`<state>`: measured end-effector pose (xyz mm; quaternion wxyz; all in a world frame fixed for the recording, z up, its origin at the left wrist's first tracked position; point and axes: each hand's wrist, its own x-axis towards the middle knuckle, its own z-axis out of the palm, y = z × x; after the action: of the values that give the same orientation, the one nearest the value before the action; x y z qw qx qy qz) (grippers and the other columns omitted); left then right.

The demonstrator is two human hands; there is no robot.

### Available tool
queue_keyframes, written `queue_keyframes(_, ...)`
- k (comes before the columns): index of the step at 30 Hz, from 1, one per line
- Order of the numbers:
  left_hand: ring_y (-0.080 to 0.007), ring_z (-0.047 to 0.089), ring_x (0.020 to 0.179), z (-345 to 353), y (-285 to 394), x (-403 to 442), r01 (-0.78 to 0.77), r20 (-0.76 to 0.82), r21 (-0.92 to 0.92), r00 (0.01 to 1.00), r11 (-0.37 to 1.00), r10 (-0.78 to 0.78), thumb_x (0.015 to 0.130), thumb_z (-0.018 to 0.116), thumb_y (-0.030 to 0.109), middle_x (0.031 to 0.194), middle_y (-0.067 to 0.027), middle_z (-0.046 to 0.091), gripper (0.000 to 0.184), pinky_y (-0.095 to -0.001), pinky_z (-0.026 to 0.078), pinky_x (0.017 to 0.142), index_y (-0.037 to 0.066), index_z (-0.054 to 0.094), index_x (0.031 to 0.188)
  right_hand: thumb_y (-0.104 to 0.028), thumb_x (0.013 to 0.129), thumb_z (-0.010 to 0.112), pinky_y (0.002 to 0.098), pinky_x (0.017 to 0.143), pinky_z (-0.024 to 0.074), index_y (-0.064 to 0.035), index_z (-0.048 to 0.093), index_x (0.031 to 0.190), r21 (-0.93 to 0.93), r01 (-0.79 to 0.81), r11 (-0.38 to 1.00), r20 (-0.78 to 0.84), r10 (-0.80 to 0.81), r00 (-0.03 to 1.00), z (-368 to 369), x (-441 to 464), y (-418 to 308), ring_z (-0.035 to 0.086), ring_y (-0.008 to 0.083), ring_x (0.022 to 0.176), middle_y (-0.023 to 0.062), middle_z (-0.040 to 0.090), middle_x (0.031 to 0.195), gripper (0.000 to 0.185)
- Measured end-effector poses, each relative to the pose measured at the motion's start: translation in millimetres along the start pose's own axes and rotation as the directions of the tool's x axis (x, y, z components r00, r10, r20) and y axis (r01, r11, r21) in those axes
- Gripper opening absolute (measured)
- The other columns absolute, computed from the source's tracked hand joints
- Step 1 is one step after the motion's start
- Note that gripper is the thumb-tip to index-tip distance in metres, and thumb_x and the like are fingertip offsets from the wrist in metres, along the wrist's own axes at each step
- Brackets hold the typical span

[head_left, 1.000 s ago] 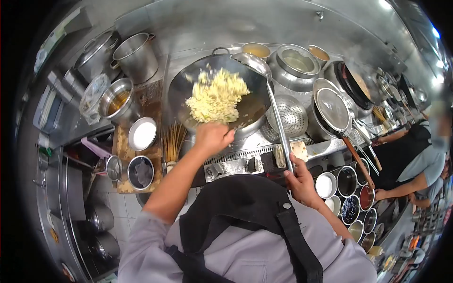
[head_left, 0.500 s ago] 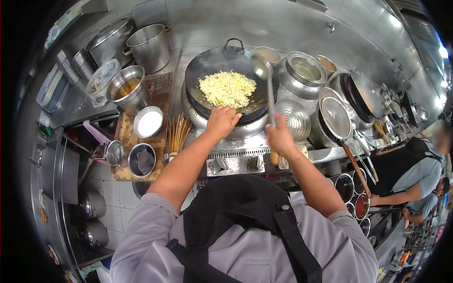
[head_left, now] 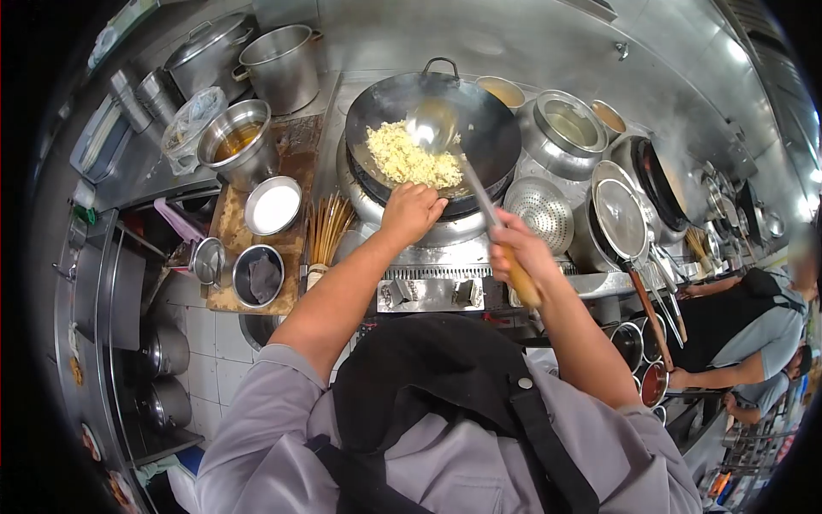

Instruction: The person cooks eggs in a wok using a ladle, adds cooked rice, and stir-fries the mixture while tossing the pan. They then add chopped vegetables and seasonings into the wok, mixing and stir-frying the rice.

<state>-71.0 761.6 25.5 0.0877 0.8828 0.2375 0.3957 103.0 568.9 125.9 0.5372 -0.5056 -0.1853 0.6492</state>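
Observation:
A dark wok [head_left: 488, 128] sits on the stove ring and holds pale yellow fried rice [head_left: 398, 154]. My left hand [head_left: 413, 211] is closed at the wok's near edge; the part it grips is hidden beneath the fingers. In my right hand [head_left: 520, 250] is the wooden handle of a long metal ladle [head_left: 481, 195], the fingers wrapped round it. The ladle's bowl, slightly blurred, is inside the wok against the right side of the rice.
To the right are a perforated strainer [head_left: 541, 214], a lidless metal pot [head_left: 567, 128] and mesh sieves [head_left: 620, 219]. On the left, bamboo sticks [head_left: 327, 227], a bowl of white contents [head_left: 273, 206] and a pot of amber liquid [head_left: 235, 146] stand close. A co-worker [head_left: 728, 334] is at far right.
The ladle has swung down and left from the wok's upper right side into the rice, which is now pushed leftward. My left hand stays on the wok's edge. The view has shifted slightly.

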Motion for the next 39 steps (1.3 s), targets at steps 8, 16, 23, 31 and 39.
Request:
queue_keyframes(8,-0.0357,0.057,0.077,0.3,-4.1,0.2,-0.015,-0.017,-0.016,1.0,1.0,0.014,0.093,0.07,0.026,0.078,-0.0123,0.06,0.028,-0.0483,0.045,0.075,0.007,0.06,0.075,-0.018,0.103,0.06,0.0285,0.049,0.0436,-0.0188,0.042,0.152,-0.063,0.104,0.993,-0.01,-0.105,0.994,6.3,-31.9,-1.2,0.05,0.0109,0.055,0.003,0.054,0.074,0.053)
queue_keyframes(16,-0.0354,0.057,0.075,0.2,-3.3,-0.2,-0.023,-0.034,-0.044,0.999,0.999,0.021,0.09,0.072,0.023,0.075,-0.0119,0.06,0.025,-0.0474,0.045,0.075,0.006,0.061,0.075,-0.017,0.102,0.055,0.0276,0.047,0.0409,-0.021,0.038,0.154,-0.459,0.083,0.884,-0.113,-0.151,0.982,13.9,18.6,9.9,0.049,0.013,0.051,0.0034,0.053,0.072,0.054)
queue_keyframes(23,-0.037,0.059,0.075,0.7,-2.0,1.5,-0.003,-0.018,-0.034,1.0,0.999,0.002,0.091,0.07,0.024,0.075,-0.0134,0.062,0.027,-0.0492,0.047,0.073,0.005,0.062,0.073,-0.017,0.101,0.062,0.0292,0.049,0.0446,-0.0127,0.045,0.146,-0.079,0.001,0.997,0.001,-0.001,1.0,14.1,66.5,-1.6,0.054,0.0127,0.057,0.0046,0.058,0.075,0.048)
queue_keyframes(31,-0.0382,0.067,0.079,-14.5,-1.0,25.1,0.132,0.371,0.051,0.918,0.99,-0.141,0.094,0.059,0.034,0.081,-0.0154,0.07,0.035,-0.0507,0.052,0.072,0.006,0.069,0.076,-0.012,0.096,0.066,0.033,0.05,0.0507,-0.0086,0.046,0.149,-0.688,0.183,0.703,-0.199,-0.425,0.883,-25.7,108.7,-14.4,0.06,0.0168,0.058,0.0081,0.061,0.074,0.057)
queue_keyframes(39,-0.0368,0.07,0.078,-28.8,24.5,27.0,0.217,0.401,0.089,0.886,0.972,-0.234,0.093,0.057,0.037,0.079,-0.0142,0.072,0.037,-0.0497,0.056,0.072,0.01,0.074,0.074,-0.013,0.095,0.067,0.0314,0.057,0.0497,-0.0171,0.046,0.153,-0.945,0.067,0.32,0.039,-0.095,0.995,-18.1,-11.6,-20.2,0.058,0.0148,0.06,0.0046,0.058,0.07,0.061)
